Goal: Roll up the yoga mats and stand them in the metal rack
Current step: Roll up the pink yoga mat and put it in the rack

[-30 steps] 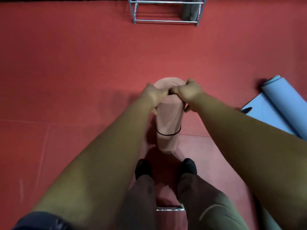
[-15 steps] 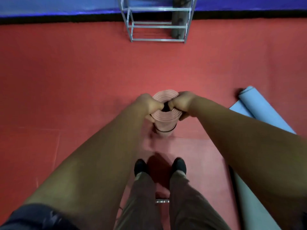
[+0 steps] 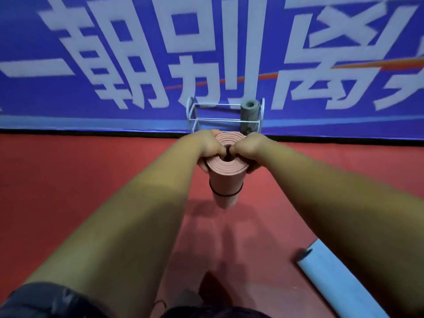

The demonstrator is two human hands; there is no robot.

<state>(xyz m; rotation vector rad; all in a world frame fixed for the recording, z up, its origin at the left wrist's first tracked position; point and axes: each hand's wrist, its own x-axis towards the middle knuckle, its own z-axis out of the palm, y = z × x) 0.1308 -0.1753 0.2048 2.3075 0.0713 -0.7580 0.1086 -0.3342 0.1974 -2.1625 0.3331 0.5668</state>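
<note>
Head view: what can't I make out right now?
All in the head view:
1. The silver wire metal rack: its foot, behind the left hand and the pink rolled foam mat.
2. The grey rolled mat in the rack: lower end, behind the right hand.
3. The light blue foam mat: cut off by the bottom edge.
4. The pink mat's bottom end: blurred, floor contact unclear.

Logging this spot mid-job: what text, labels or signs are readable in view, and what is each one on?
"朝", "别": large white characters on the blue banner behind the metal rack.
Other banner characters: cut off by the frame and motion-blurred, not reliably readable.
Pink mat, grey mat, blue mat, rack: no lettering visible.
</note>
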